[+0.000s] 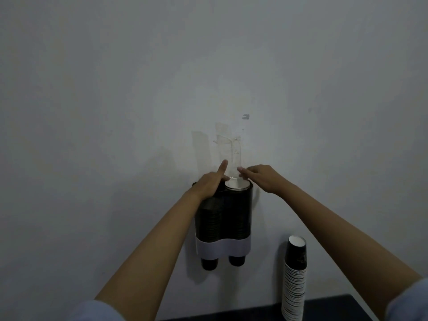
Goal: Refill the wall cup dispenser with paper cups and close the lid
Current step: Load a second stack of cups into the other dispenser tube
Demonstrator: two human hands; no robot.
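Pale sleeves (97, 311) at bottom edge. Left hand (208, 184) on dispenser (238, 216) top at centre frame, forefinger out, gripping nothing. Right hand (261, 177) pinching clear raised lid (229, 154). Dispenser tubes packed with dark cups. Loose cup stack (294, 279) lower right on dark surface (328, 306). Plain wall (115, 89).

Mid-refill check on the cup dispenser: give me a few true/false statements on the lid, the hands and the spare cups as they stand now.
1. The clear lid stands raised above the dispenser. True.
2. Both hands are at the top of the dispenser. True: left hand, right hand.
3. The right tube is empty. False: a white cup rim shows at its top.
4. The spare cup stack stands left of the dispenser. False: it stands to the right, on a dark surface.
5. Cups poke out of both bottom openings. True.
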